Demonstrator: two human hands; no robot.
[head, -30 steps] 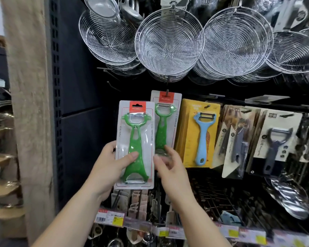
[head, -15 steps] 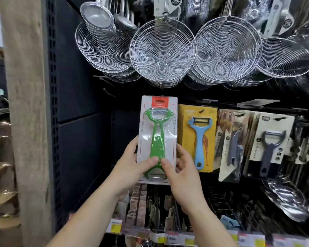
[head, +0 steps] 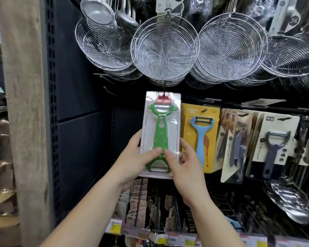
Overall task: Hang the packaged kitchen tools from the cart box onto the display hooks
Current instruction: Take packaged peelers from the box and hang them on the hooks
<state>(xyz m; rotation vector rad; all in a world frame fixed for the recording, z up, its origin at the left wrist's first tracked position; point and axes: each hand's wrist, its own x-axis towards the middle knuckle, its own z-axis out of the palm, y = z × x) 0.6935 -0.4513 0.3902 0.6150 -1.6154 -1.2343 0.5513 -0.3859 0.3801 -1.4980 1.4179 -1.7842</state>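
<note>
Our left hand and right hand pinch the lower part of the green peeler in its clear blister card at frame centre, its top at the dark display hook. We judge hanging is underway; next, seat the hole fully, then release.

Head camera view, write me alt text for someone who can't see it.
Two bare hands, left hand and right hand, hold a packaged green peeler up at a display hook, thumbs on its front. To its right hang a blue peeler on a yellow card and grey peelers; wire skimmers hang above.
</note>
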